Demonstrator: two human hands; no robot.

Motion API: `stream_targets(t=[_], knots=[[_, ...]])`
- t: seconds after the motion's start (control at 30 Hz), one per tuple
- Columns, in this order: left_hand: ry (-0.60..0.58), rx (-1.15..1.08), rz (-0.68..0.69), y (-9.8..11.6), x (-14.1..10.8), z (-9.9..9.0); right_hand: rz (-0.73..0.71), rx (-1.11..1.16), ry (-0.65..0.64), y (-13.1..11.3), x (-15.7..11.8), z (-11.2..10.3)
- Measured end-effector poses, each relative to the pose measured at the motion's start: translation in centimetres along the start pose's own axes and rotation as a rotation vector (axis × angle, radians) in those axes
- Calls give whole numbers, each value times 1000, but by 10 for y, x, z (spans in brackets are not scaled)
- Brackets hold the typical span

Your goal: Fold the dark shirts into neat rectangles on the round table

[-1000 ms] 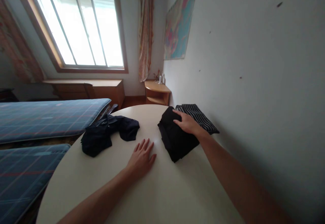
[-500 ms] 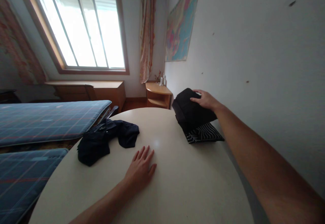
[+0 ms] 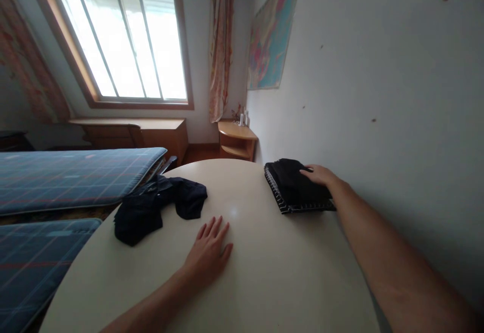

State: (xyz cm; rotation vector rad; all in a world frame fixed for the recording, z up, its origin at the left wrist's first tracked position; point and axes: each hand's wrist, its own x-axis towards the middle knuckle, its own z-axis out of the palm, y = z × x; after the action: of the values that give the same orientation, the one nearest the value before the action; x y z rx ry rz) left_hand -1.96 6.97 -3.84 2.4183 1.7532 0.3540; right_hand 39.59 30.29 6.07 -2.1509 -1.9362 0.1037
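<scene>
On the right of the pale round table (image 3: 264,277) a folded black cloth (image 3: 293,184) lies on top of a black-and-white striped cloth (image 3: 283,207). My right hand (image 3: 321,177) is at the black cloth's right side, with thumb and fingers closed on its edge. My left hand (image 3: 209,247) rests flat on the tabletop, fingers spread, holding nothing. Beyond it to the left, a crumpled dark navy garment (image 3: 141,214) is spread near the table's left edge.
Beds with blue plaid mattresses (image 3: 75,179) stand at the left. Behind the table are a wooden corner shelf (image 3: 236,130) and a low wooden desk (image 3: 162,125) under the window. A white wall (image 3: 397,71) runs along the right.
My right hand has come down with the black cloth, which was raised above the striped cloth and now lies on it. My left hand has stayed in place.
</scene>
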Motion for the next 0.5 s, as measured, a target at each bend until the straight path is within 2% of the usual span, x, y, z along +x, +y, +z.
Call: stream_targets(t=[0.07,0.13,0.23,0.33,0.43,0.5], knots=[[-2,4,0,-1,0,1,-7,-96,-3,-5,1,-4],[3,2,-4,-1,0,2,2,-153,48,-15,-3,-3],[19,-3,0,-1,0,3,-3,-106,147,-37,-16,12],[10,1,1,-1,1,2,2,-17,101,-54,-31,35],[16,4,4,-1,0,1,23,-5,106,-56,-42,49],[36,4,6,-1,-1,1,-2,-2,152,-54,-47,49]])
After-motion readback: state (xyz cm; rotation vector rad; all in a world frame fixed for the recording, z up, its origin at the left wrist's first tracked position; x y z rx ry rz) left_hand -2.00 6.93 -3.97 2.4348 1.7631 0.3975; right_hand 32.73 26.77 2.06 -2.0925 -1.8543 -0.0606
